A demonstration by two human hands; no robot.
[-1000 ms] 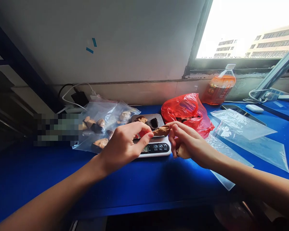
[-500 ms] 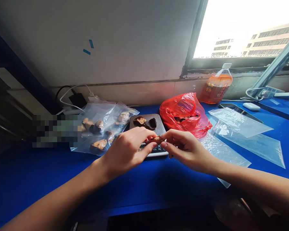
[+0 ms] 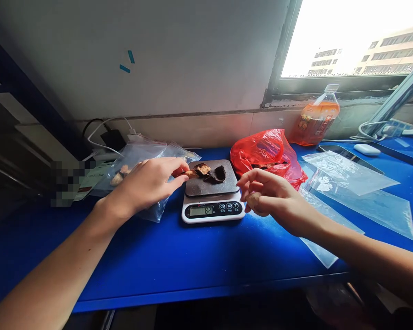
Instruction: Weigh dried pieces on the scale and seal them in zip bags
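Here I've got the left hand [image 3: 147,185] pinching a brown dried piece [image 3: 192,174] at the scale [image 3: 209,189] just to its right, the right hand [image 3: 277,197] curled round a pale piece [image 3: 257,204], and a gentle release, both hands clear, seems best.

scale [image 3: 192,220]: on | brown piece [image 3: 203,169], black piece [image 3: 218,174]: on plate [image 3: 206,189] | tan piece [image 3: 192,173]: left grip [image 3: 151,183] | pale piece [image 3: 254,201]: right grip [image 3: 273,195]

L hand [image 3: 153,182] hides pt of zip bag [image 3: 145,147]; window [image 3: 333,27] cut off top R.
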